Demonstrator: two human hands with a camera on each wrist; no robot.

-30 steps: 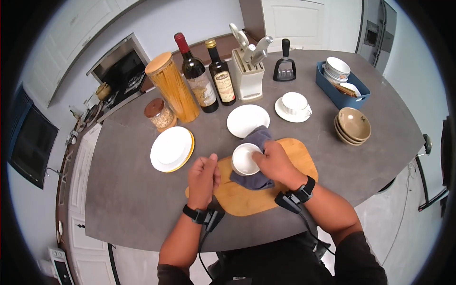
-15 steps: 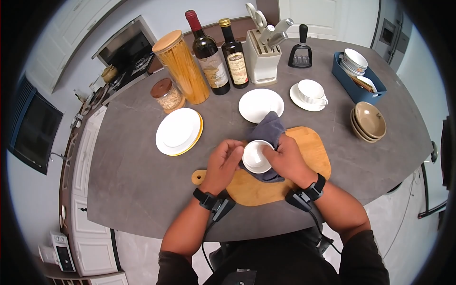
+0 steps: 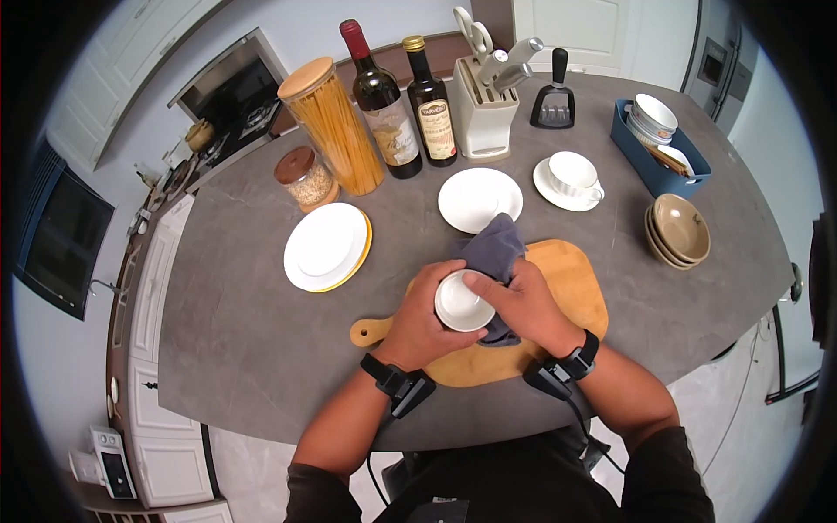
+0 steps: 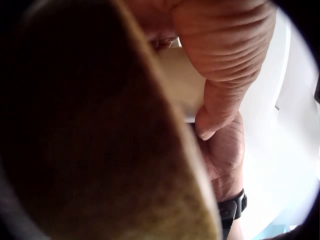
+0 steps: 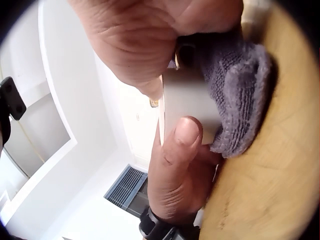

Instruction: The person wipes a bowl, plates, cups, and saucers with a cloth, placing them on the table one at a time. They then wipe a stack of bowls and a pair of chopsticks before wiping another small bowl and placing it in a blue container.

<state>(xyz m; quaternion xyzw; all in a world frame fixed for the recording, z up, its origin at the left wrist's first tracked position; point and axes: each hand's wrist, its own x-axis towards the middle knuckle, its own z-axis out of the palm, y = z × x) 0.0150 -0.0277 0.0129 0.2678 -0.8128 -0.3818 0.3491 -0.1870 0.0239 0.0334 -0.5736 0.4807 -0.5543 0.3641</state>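
A white cup (image 3: 462, 307) is held over the wooden cutting board (image 3: 571, 283), its mouth facing up toward the head camera. My left hand (image 3: 413, 321) wraps around its left side, the thumb along the far rim and fingertips under the near side. At the right, my right hand (image 3: 539, 307) grips it with the thumb over the rim and inside the cup. A grey-blue towel (image 3: 495, 247) is bunched behind and beneath the cup, partly under the right hand. In the right wrist view, the towel (image 5: 240, 95) presses against the cup's wall (image 5: 187, 102), close over the board.
A white plate (image 3: 479, 199) lies just beyond the towel. Stacked plates (image 3: 324, 247) are at left, a cup on a saucer (image 3: 571, 179) and brown bowls (image 3: 682, 228) at right. Behind stand a pasta jar (image 3: 336, 131), bottles (image 3: 386, 122) and a knife block (image 3: 484, 113).
My left hand, apart from the cup one second ago, has moved right and now holds it. The right hand keeps its grip on the cup. The head view has shifted slightly.
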